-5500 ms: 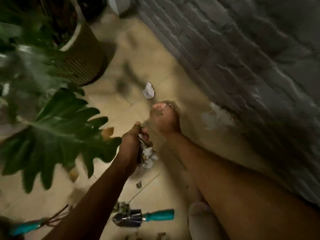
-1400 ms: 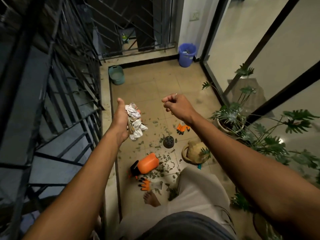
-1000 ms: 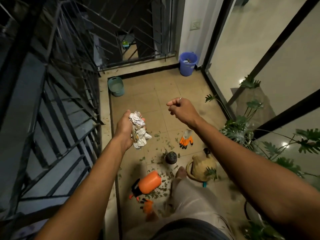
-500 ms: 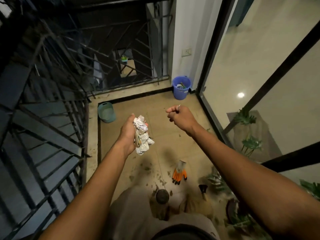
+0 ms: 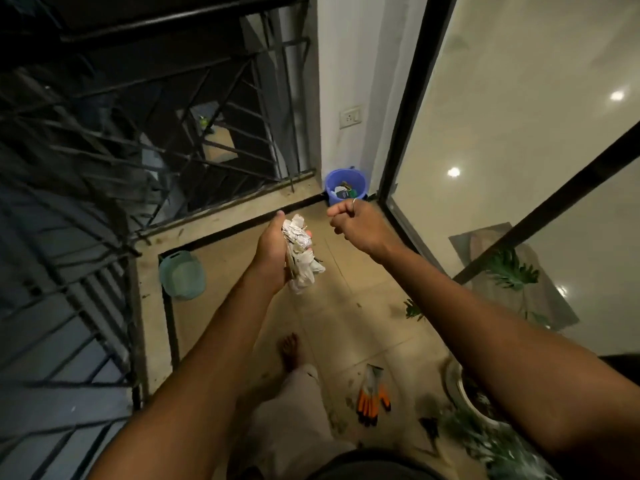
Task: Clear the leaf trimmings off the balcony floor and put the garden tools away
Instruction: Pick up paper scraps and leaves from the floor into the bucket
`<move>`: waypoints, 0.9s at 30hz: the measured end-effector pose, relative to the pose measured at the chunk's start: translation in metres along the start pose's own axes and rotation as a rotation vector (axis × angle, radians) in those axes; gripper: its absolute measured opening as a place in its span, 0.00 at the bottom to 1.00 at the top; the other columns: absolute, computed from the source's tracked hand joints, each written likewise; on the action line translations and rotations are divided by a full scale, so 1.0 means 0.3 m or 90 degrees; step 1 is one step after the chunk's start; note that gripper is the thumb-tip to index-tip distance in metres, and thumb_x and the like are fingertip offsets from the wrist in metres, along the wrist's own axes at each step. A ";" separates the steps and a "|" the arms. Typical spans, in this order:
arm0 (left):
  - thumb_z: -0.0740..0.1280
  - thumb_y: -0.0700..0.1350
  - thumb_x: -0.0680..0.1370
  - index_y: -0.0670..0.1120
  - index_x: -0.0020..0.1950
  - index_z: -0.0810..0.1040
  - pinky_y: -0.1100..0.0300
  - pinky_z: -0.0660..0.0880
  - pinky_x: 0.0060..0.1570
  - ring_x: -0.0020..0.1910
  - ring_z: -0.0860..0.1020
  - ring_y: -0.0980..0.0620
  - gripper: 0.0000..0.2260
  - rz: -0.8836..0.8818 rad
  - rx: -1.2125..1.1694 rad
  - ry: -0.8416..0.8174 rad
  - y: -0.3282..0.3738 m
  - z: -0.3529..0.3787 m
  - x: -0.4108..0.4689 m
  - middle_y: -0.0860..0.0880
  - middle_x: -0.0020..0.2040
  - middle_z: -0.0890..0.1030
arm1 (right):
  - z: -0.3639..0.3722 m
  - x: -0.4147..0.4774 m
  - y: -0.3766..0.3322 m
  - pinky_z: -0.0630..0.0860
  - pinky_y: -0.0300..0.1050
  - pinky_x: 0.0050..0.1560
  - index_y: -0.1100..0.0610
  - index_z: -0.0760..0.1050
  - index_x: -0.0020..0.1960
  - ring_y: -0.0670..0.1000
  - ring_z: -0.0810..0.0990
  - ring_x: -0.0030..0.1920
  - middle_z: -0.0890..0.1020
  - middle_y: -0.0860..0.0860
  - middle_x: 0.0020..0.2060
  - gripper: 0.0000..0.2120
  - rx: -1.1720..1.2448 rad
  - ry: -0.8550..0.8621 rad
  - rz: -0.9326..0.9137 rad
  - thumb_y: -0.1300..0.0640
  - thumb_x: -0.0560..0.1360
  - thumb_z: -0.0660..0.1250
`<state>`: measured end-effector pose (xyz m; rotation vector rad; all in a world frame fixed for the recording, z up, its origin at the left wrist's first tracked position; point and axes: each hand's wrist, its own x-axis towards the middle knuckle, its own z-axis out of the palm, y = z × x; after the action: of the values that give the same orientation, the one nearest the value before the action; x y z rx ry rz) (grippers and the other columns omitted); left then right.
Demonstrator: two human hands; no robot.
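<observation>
My left hand (image 5: 272,251) is shut on a wad of crumpled white paper scraps (image 5: 300,254), held at chest height over the tiled balcony floor (image 5: 349,306). To its right my right hand (image 5: 356,225) is a closed fist with a ring on one finger; what it holds, if anything, is hidden. A blue bin (image 5: 345,186) with scraps inside stands in the far corner, just beyond my right fist. An orange and grey garden glove (image 5: 372,396) lies on the floor near my right leg, with small leaf bits around it.
A teal basin (image 5: 181,275) sits by the left curb. Black metal railing (image 5: 145,140) runs along the left and far sides. A glass door (image 5: 519,133) with a black frame lines the right. A potted plant (image 5: 485,420) stands at the lower right. My bare foot (image 5: 290,351) steps forward.
I have walked forward along the balcony toward the blue bin. The orange sprayer and most leaf litter have dropped out of view behind me. Both hands keep their grip.
</observation>
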<state>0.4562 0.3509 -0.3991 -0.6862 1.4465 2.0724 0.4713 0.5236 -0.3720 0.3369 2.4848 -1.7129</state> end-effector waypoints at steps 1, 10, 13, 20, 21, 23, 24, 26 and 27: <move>0.58 0.62 0.83 0.44 0.47 0.79 0.55 0.77 0.40 0.33 0.78 0.48 0.23 -0.006 0.021 -0.013 0.047 0.003 0.085 0.45 0.37 0.81 | 0.012 0.085 -0.005 0.73 0.29 0.34 0.60 0.81 0.54 0.45 0.80 0.41 0.83 0.51 0.43 0.07 0.000 0.011 0.012 0.63 0.78 0.65; 0.50 0.71 0.81 0.47 0.78 0.70 0.46 0.82 0.46 0.58 0.81 0.41 0.36 -0.058 0.108 -0.068 0.484 0.121 0.535 0.41 0.64 0.81 | 0.028 0.602 -0.144 0.73 0.29 0.32 0.64 0.81 0.54 0.49 0.79 0.39 0.82 0.53 0.42 0.08 0.042 0.015 0.100 0.67 0.79 0.64; 0.49 0.69 0.82 0.43 0.77 0.71 0.51 0.80 0.38 0.61 0.80 0.39 0.36 -0.055 0.112 -0.074 0.589 0.205 0.650 0.40 0.65 0.81 | -0.025 0.739 -0.160 0.73 0.30 0.33 0.60 0.81 0.50 0.49 0.79 0.39 0.83 0.56 0.42 0.07 0.037 0.022 0.105 0.67 0.79 0.65; 0.49 0.70 0.82 0.50 0.50 0.80 0.52 0.78 0.47 0.46 0.82 0.42 0.30 -0.089 0.105 -0.016 0.697 0.460 1.103 0.47 0.35 0.86 | -0.253 1.138 -0.078 0.70 0.29 0.31 0.70 0.79 0.47 0.45 0.77 0.33 0.81 0.63 0.38 0.07 0.106 0.161 0.171 0.69 0.78 0.63; 0.49 0.70 0.82 0.50 0.47 0.79 0.52 0.78 0.50 0.49 0.82 0.40 0.29 -0.105 0.108 -0.005 0.685 0.499 1.193 0.46 0.34 0.85 | -0.282 1.200 -0.036 0.71 0.29 0.32 0.66 0.80 0.45 0.41 0.77 0.31 0.82 0.58 0.38 0.08 0.118 0.171 0.185 0.68 0.79 0.63; 0.49 0.71 0.81 0.51 0.48 0.80 0.46 0.79 0.52 0.56 0.81 0.34 0.29 -0.137 0.099 0.007 0.659 0.559 1.366 0.42 0.36 0.84 | -0.322 1.312 0.061 0.72 0.32 0.34 0.66 0.80 0.43 0.41 0.76 0.31 0.81 0.54 0.36 0.09 0.123 0.191 0.218 0.65 0.79 0.65; 0.49 0.72 0.81 0.51 0.50 0.80 0.47 0.80 0.47 0.55 0.82 0.33 0.30 -0.150 0.096 0.012 0.639 0.596 1.470 0.41 0.36 0.83 | -0.337 1.382 0.128 0.73 0.35 0.36 0.66 0.80 0.43 0.44 0.76 0.32 0.80 0.53 0.35 0.08 0.123 0.199 0.242 0.64 0.79 0.65; 0.48 0.72 0.81 0.50 0.54 0.80 0.49 0.80 0.43 0.51 0.83 0.36 0.31 -0.169 0.094 0.031 0.573 0.638 1.688 0.41 0.40 0.85 | -0.349 1.509 0.270 0.74 0.39 0.40 0.58 0.80 0.44 0.46 0.78 0.37 0.82 0.50 0.37 0.07 0.127 0.201 0.290 0.63 0.79 0.66; 0.49 0.73 0.80 0.50 0.56 0.80 0.47 0.80 0.46 0.52 0.83 0.38 0.31 -0.178 0.085 0.046 0.529 0.653 1.800 0.41 0.46 0.85 | -0.351 1.572 0.345 0.75 0.40 0.41 0.55 0.80 0.45 0.47 0.79 0.39 0.83 0.51 0.39 0.06 0.130 0.198 0.309 0.62 0.79 0.66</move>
<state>-0.0699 0.5567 -0.5890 -0.8622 1.4219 1.7395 0.0428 0.7147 -0.5276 1.1956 2.1459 -1.7979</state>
